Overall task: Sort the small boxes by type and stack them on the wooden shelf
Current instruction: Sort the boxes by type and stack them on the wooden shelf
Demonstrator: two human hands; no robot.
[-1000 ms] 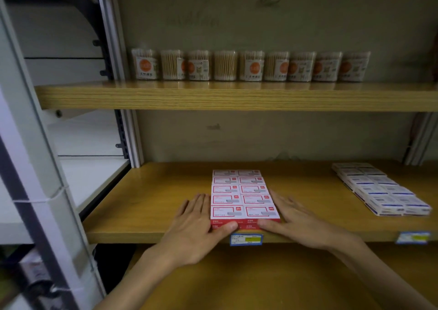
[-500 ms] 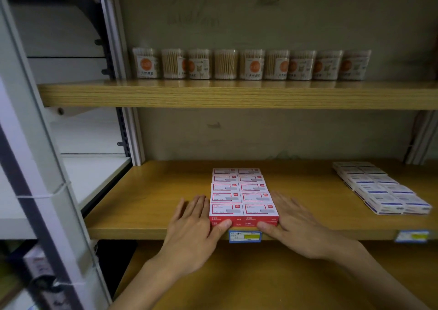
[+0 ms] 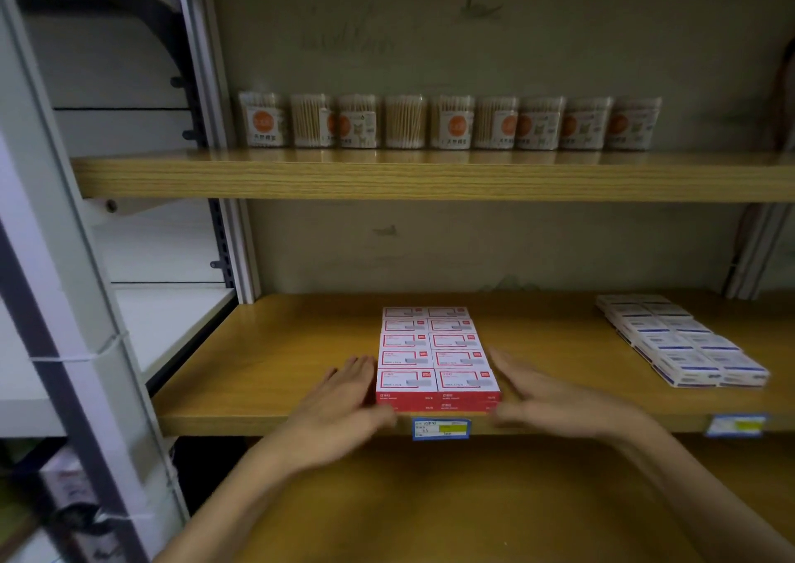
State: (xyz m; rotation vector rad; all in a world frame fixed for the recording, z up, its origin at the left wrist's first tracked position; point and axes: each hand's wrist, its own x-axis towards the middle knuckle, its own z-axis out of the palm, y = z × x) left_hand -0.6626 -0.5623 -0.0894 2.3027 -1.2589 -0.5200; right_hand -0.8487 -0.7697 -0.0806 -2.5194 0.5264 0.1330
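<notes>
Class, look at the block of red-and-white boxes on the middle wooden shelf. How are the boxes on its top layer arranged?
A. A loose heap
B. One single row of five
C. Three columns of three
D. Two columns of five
D: the red-and-white boxes lie in two side-by-side columns, five deep from the shelf's front edge to the back, with the left hand and right hand flanking the block.

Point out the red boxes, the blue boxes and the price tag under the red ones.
red boxes (image 3: 438,353), head view, top of the block.
blue boxes (image 3: 679,341), head view, top faces.
price tag (image 3: 441,428), head view, its middle.
</notes>
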